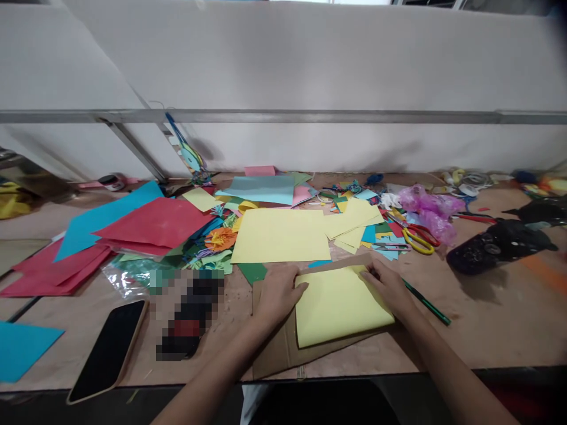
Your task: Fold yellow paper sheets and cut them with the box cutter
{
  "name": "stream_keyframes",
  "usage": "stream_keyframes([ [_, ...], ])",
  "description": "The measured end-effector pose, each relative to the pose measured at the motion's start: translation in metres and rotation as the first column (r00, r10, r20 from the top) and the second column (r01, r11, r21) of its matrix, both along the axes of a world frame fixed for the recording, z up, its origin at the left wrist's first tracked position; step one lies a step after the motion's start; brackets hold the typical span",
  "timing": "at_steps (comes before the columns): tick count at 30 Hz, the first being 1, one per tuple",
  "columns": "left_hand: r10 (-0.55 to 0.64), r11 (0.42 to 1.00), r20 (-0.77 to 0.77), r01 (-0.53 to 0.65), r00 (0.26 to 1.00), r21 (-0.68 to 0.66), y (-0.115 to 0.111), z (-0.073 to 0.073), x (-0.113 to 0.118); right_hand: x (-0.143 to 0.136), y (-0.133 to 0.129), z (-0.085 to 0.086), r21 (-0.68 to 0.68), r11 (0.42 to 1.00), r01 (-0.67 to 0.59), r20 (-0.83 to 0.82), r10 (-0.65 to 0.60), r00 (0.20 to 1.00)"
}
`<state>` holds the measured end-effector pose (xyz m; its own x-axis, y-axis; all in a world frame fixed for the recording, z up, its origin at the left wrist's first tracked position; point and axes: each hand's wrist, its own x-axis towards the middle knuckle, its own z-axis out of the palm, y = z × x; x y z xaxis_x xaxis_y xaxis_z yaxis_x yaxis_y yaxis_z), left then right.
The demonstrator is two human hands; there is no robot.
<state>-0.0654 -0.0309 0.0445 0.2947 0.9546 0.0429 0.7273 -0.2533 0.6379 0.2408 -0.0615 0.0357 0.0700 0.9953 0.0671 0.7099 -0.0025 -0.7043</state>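
Note:
A sheet of yellow paper (pixel 343 310) lies in front of me on a piece of brown cardboard (pixel 270 359), near the table's front edge. The paper looks folded or slightly curved. At its upper left edge is my left hand (pixel 280 295), thumb on the sheet and the other fingers bent beside it over the cardboard. My right hand (pixel 390 290) grips the upper right edge, its thumb on top and its fingertips partly hidden. A green pen (pixel 427 302) lies just right of my right wrist. Another flat yellow sheet (pixel 281 235) rests behind the cardboard.
Red sheets (pixel 155 223) and blue paper (pixel 113 215) are piled at left. A phone (pixel 108 348) lies by the front edge, beside a blurred dark object (pixel 190 316). Yellow-handled scissors (pixel 419 241), a pink plastic bag (pixel 436 215) and a dark bottle (pixel 481 254) are at right.

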Motion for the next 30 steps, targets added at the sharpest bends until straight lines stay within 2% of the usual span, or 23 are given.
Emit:
stream_keyframes([
  [3,-0.048,0.971,-0.241,0.102,0.969,0.216,-0.004,-0.001,0.005,-0.002,0.001,-0.001,-0.011,1.000,-0.002,0.019,0.002,1.000],
  [5,-0.138,0.927,-0.301,0.231,0.943,0.297,-0.009,-0.007,0.011,-0.003,0.001,-0.002,-0.014,1.000,-0.001,0.021,0.002,1.000],
  [8,-0.366,0.861,-0.286,0.439,0.885,0.257,-0.018,-0.018,0.020,-0.003,0.002,-0.002,-0.023,1.000,-0.003,0.026,0.003,1.000],
  [11,-0.481,0.818,-0.306,0.546,0.822,0.180,-0.026,-0.028,0.025,-0.002,0.002,-0.001,-0.032,0.999,-0.009,0.031,0.010,0.999],
  [15,-0.502,0.798,-0.377,0.585,0.778,0.144,-0.028,-0.038,0.025,-0.001,0.003,0.000,-0.038,0.999,-0.010,0.039,0.012,0.999],
  [19,-0.504,0.792,-0.390,0.592,0.771,0.147,-0.028,-0.042,0.025,-0.002,0.002,-0.001,-0.026,1.000,-0.005,0.049,0.007,0.999],
  [30,-0.504,0.811,-0.348,0.572,0.790,0.123,-0.031,-0.041,0.026,0.000,0.003,-0.002,-0.048,0.999,0.016,0.100,-0.011,0.995],
])
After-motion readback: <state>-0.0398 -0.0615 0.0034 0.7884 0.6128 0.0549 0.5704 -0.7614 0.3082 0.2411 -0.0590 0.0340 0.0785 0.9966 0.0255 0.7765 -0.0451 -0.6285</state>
